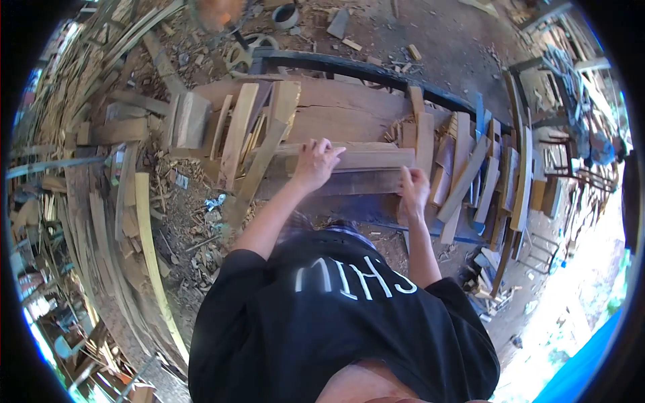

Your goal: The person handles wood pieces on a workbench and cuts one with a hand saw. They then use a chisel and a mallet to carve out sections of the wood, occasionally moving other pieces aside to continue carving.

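Note:
A straight piece of wood [376, 159] lies crosswise on the workbench [342, 104] in front of me. Over its left part is my left hand [318, 164], its fingers partly bent and apart, pointing right. Whether it presses on the wood or hovers just above cannot be made out. By the right end of the piece is my right hand [414, 190], with the fingers curled together. Anything inside those fingers is hidden or too small to name. A darker board [366, 183] runs along the near side of the piece.
Several wooden strips [238, 134] lean at the bench's left side. More cut pieces [463, 181] crowd its right side. A dark beam [363, 67] borders the far edge. Wood scraps and shavings [185, 228] litter the ground, and a long pale strip [151, 255] lies at left.

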A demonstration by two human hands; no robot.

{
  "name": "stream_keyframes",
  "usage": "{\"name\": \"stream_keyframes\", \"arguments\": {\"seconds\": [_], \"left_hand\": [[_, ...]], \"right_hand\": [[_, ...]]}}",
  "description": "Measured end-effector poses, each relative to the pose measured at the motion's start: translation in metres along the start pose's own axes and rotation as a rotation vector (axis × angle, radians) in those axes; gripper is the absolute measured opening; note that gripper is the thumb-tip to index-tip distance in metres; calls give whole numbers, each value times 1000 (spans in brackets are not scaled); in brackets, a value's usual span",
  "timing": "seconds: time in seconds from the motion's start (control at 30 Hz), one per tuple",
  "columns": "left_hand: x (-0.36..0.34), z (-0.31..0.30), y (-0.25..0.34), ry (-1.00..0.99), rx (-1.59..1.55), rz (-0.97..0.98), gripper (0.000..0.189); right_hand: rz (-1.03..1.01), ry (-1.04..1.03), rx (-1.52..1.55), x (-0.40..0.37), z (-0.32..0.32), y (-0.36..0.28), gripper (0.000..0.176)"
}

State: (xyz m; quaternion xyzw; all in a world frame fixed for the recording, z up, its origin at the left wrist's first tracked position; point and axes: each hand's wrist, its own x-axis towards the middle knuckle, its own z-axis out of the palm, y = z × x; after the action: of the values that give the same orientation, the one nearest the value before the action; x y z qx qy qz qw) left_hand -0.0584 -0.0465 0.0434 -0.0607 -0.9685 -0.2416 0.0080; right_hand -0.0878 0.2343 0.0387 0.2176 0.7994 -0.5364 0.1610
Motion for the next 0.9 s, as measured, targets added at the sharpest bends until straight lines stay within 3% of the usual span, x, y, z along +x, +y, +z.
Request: {"name": "stream_keyframes", "arguments": {"seconds": [0.07,0.13,0.2,0.3,0.4,0.67,0.9], "left_hand": [[-9,4,3,49,10,-19,43],[-16,9,8,99,-26,-14,55],[-18,16,5,83,-22,-42,63],[-20,24,4,146,-57,-16,62],[-22,25,5,198,-69,-17,58],[-17,42,11,253,-123,-46,55],[-19,45,8,340,-124,-27,57]], "right_hand": [[-425,315,-261,8,-5,9,34],[-561,432,-462,17,-10,4,37],[-585,377,-457,25,-11,4,40],[-544,180,-385,31,-8,1,38],[-421,163,-342,25,-4,-5,35],[-385,88,-137,56,-15,20,29],[-332,41,-218,53,-18,12,38]]}}
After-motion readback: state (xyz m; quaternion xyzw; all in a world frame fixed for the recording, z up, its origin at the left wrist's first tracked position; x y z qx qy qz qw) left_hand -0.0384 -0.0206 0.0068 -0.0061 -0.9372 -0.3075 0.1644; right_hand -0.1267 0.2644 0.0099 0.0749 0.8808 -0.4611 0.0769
